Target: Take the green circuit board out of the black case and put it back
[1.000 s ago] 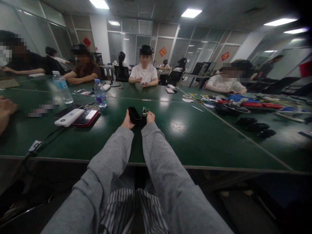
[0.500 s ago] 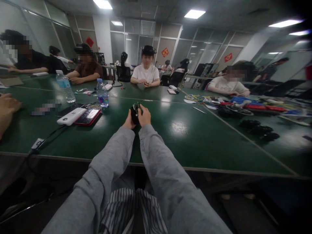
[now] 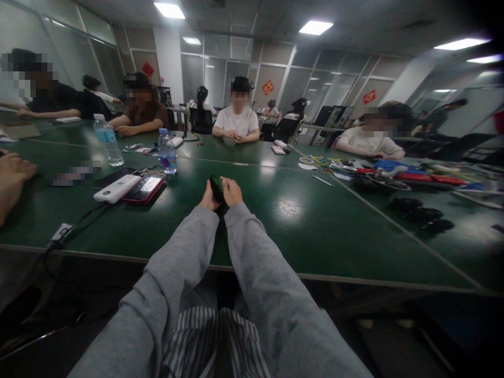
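Between my hands, just above the green table point(image 3: 315, 226), is a small black case with a green circuit board point(image 3: 217, 184) showing on its upper face. My left hand point(image 3: 208, 198) wraps round its left and lower side, fingers mostly hidden behind it. From the right, my right hand point(image 3: 232, 192) closes on the board's edge, with its fingers bent. The board seems to lie flat against the black case; finer detail is too small to make out.
Left of my hands lie a white power bank point(image 3: 117, 189) and a red-edged phone point(image 3: 144, 188), near two water bottles point(image 3: 167, 152). Cables and tools point(image 3: 397, 173) are heaped at right, with black items point(image 3: 421, 214) nearer. Several people sit around; another person's hand point(image 3: 18, 173) is at left.
The green board, earlier raised on edge by my right hand above the black case, now lies down against it. My right fingers have bent in closer, and the view has tilted slightly.
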Demonstrator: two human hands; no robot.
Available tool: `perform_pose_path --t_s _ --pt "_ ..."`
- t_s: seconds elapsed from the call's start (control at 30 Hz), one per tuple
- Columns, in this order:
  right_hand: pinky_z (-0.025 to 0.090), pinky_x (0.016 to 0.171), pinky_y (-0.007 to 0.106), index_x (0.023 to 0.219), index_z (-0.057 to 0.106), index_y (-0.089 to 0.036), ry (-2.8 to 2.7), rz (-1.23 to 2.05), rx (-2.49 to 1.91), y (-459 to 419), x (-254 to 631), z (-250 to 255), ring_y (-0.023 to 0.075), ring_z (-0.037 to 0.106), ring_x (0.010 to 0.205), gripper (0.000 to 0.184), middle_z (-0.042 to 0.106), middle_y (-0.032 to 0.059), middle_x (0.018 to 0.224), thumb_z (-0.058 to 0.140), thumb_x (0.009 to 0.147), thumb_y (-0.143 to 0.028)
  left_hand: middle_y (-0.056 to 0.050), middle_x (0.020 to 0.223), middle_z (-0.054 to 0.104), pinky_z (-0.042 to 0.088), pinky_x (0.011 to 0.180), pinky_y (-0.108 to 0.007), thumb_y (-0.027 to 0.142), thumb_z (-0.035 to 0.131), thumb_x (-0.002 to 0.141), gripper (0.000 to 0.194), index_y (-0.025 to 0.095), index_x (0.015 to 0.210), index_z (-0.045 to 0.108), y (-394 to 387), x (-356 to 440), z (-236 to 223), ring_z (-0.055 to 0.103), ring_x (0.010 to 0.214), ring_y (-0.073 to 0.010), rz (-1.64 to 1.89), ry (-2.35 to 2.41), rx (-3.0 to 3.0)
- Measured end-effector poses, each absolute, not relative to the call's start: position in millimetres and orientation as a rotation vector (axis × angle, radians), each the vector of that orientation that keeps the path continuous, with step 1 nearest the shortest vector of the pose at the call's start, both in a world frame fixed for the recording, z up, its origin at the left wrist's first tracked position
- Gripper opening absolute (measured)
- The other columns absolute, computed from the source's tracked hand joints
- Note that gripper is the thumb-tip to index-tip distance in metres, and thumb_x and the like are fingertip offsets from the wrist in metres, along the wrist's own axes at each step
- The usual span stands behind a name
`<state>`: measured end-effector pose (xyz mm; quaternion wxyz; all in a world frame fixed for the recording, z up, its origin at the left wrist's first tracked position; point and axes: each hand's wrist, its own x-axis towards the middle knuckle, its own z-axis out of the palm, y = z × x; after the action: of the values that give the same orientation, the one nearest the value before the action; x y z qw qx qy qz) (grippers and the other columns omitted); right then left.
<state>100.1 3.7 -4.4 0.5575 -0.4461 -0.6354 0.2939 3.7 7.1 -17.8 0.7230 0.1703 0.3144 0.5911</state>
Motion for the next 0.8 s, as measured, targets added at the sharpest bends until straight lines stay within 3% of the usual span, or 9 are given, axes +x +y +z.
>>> perform_pose_path --t_s 0.1,0.23,0.53,0.7,0.8 --pt "0.035 0.119 0.037 0.096 0.074 -0.025 -1.307 0.84 -1.048 11 105 -7 0.0148 0.063 0.114 0.023 0.073 0.0009 0.105 0.052 0.097 -0.02 -0.013 0.109 0.074 0.058 0.092 -0.039 0.063 0.031 0.101 0.065 0.015 0.136 0.058 8 3 -17 0.071 0.104 -0.0265 1.315 0.676 0.36" --pt "0.042 0.114 0.037 0.096 0.072 -0.025 -1.058 1.018 -1.058 24 111 -12 0.0122 0.066 0.104 0.021 0.072 -0.0025 0.092 0.051 0.097 -0.022 -0.012 0.095 0.074 0.059 0.086 -0.04 0.054 0.037 0.1 0.056 0.014 0.13 0.061 6 3 -12 0.073 0.094 -0.0276 1.335 0.679 0.305" --pt "0.041 0.114 0.032 0.082 0.07 -0.02 -0.937 1.189 -1.047 32 106 -19 0.0114 0.067 0.106 0.005 0.075 -0.0004 0.094 0.07 0.086 -0.018 -0.005 0.077 0.071 0.056 0.075 -0.028 0.035 0.048 0.1 0.033 0.014 0.116 0.067 5 15 2 0.071 0.073 -0.019 1.364 0.855 0.314" --pt "0.058 0.091 0.03 0.088 0.069 -0.018 -0.825 1.342 -0.982 30 110 -14 0.014 0.073 0.084 0.021 0.075 0.0013 0.081 0.061 0.096 -0.036 -0.005 0.079 0.071 0.054 0.073 -0.024 0.025 0.052 0.1 0.022 0.014 0.109 0.069 -1 20 15 0.068 0.072 -0.0151 1.434 0.915 0.508" --pt "0.061 0.077 0.028 0.089 0.067 -0.016 -0.67 1.518 -0.922 27 112 -11 0.0152 0.072 0.072 0.026 0.072 0.0016 0.07 0.056 0.099 -0.039 -0.003 0.085 0.072 0.053 0.073 -0.021 0.011 0.054 0.095 0.022 0.017 0.109 0.069 -6 18 19 0.068 0.074 -0.0123 1.461 0.902 0.558"
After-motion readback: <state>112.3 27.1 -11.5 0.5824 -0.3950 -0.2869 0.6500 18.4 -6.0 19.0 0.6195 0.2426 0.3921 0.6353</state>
